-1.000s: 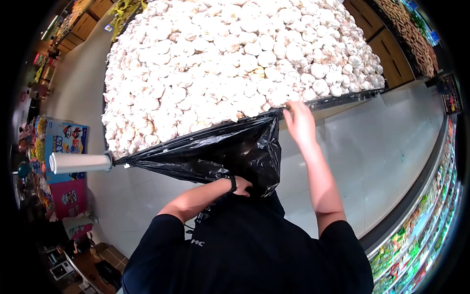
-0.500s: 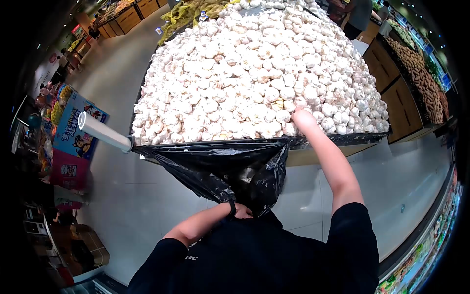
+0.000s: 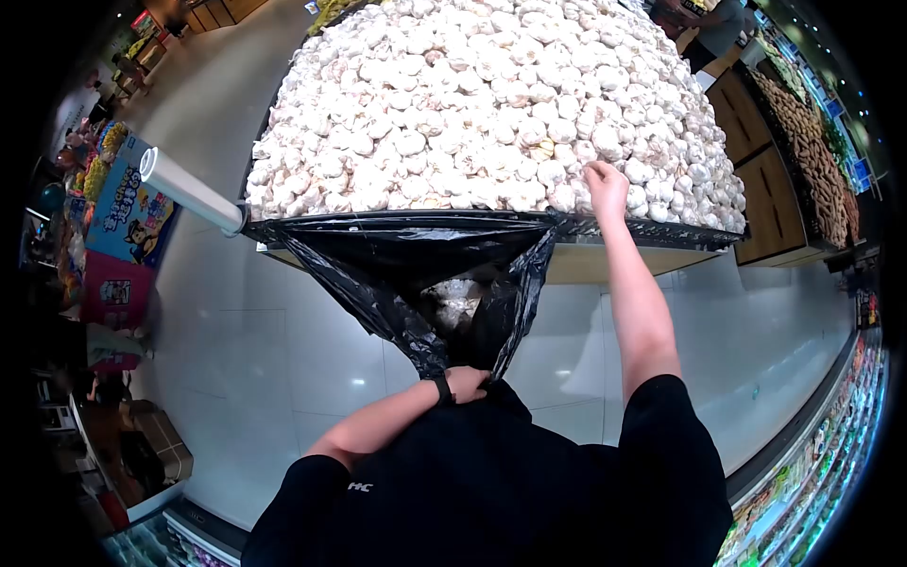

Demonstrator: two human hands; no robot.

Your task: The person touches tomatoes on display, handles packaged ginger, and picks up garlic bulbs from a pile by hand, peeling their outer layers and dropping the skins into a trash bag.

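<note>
Likely trouble: the large glossy black plastic bag (image 3: 331, 250) was stretched between the bin front and the person's waist, so if the left hand (image 3: 466, 384) lost its grip, the mouth would probably sag and contents could spill. Too hard a pull could work the far edge off the rim; fastening not visible. A knock from the right hand (image 3: 607, 184) could roll loose bulbs over the front.

Left hand: fingers closed on the bag's near edge, mostly hidden underneath. Right hand: raised at the front of the heap, fingers bent in toward the thumb; couldn't tell how tightly, or if anything was held.

Containers: broad display bin with a black rim (image 3: 690, 230), heaped with whitish garlic bulbs (image 3: 425, 104). Bag hung along the left part of its front, mouth up, some pale crumpled stuff (image 3: 453, 300) inside, too unclear to name. White cylindrical roll (image 3: 189, 189) jutted from the bin's left front corner. Wood-fronted stand (image 3: 773, 203) at right held brown elongated root vegetables (image 3: 808, 142).
</note>
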